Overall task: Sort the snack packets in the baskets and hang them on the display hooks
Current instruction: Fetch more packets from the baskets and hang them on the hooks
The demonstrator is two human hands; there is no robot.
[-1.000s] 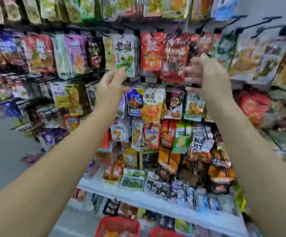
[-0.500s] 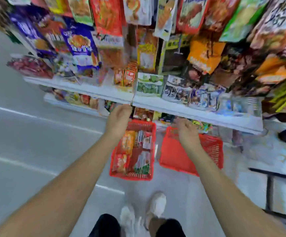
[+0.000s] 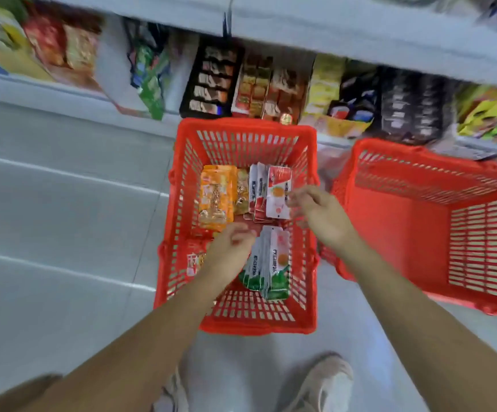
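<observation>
A red basket (image 3: 241,322) stands on the floor below me and holds snack packets. Inside are orange packets (image 3: 216,197), a stack of white-and-red packets (image 3: 277,197), a stack of white-and-green packets (image 3: 274,263) and a red packet (image 3: 195,260). My left hand (image 3: 232,248) is inside the basket with loosely curled fingers, just left of the white-and-green stack, and holds nothing that I can see. My right hand (image 3: 315,212) hovers at the right edge of the white-and-red stack. Its blurred fingertips are close to that stack or touching it.
A second red basket (image 3: 419,233) stands tilted to the right, with nothing inside. Behind both baskets runs a low white shelf (image 3: 360,28) with boxed and bagged snacks under it. Grey tiled floor (image 3: 63,218) lies to the left. My shoes (image 3: 321,382) are at the bottom.
My view dropped from the hanging display to the floor baskets. Both hands came down from the hooks and now reach into the left basket, close to the packets.
</observation>
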